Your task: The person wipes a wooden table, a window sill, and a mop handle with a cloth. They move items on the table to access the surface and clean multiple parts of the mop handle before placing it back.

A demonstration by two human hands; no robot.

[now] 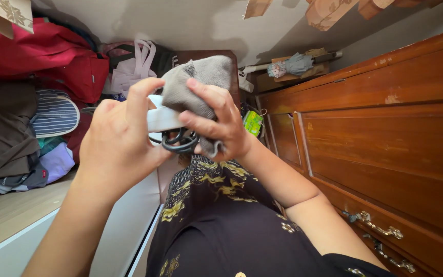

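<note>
My left hand [116, 136] holds a white flat piece [162, 119] with black ring-shaped handles [179, 141] below it, likely scissors in a white sheath. My right hand [219, 120] grips a grey cloth [201, 77] and presses it against that white piece. The two hands meet in front of my chest, above my dark patterned garment [216, 215]. Most of the held object is hidden by fingers and cloth.
A brown wooden cabinet with drawers and metal handles [385, 154] fills the right side. On the left lie piled clothes and bags: a red bag [42, 56], a striped item [55, 114], dark fabric [3, 133]. A folded umbrella [296, 64] rests behind.
</note>
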